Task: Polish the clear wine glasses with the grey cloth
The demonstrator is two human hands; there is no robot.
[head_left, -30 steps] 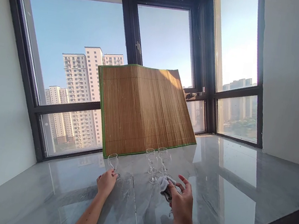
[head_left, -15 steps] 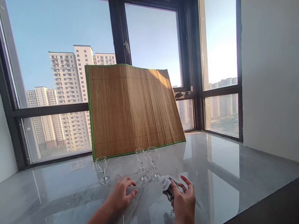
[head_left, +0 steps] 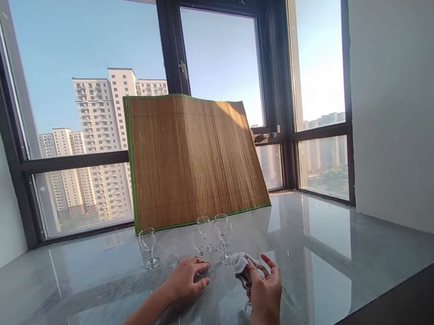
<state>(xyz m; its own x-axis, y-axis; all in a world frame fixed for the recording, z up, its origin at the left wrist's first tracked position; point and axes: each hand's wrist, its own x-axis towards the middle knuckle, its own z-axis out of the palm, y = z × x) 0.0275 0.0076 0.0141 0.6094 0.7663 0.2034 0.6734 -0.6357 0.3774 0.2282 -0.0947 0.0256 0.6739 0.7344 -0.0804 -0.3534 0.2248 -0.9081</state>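
Observation:
My left hand point(head_left: 186, 280) has its fingers curled at the foot of a small clear stemmed glass point(head_left: 199, 241), which leans slightly; the fingers hide part of its stem and base. Just behind it stand two similar glasses, a right one point(head_left: 222, 232) and a left one point(head_left: 203, 224), partly overlapping in view. Farther left, a single stemmed glass point(head_left: 147, 240) is upright on its own. A crumpled grey-white cloth point(head_left: 241, 267) is pinched between the thumb and fingers of my right hand point(head_left: 267, 289), with the index finger raised.
The glasses stand on a glossy grey tiled ledge point(head_left: 115, 293) that mirrors the windows. A brown bamboo mat point(head_left: 197, 160) with green edging leans against the dark window frame point(head_left: 77, 160) behind them. A white wall point(head_left: 403, 112) rises at right, and the ledge's front edge slants below it.
My left hand has moved right and slightly forward to the front glass, closing at its foot. That glass has shifted a little toward me. My right hand with the cloth has barely moved.

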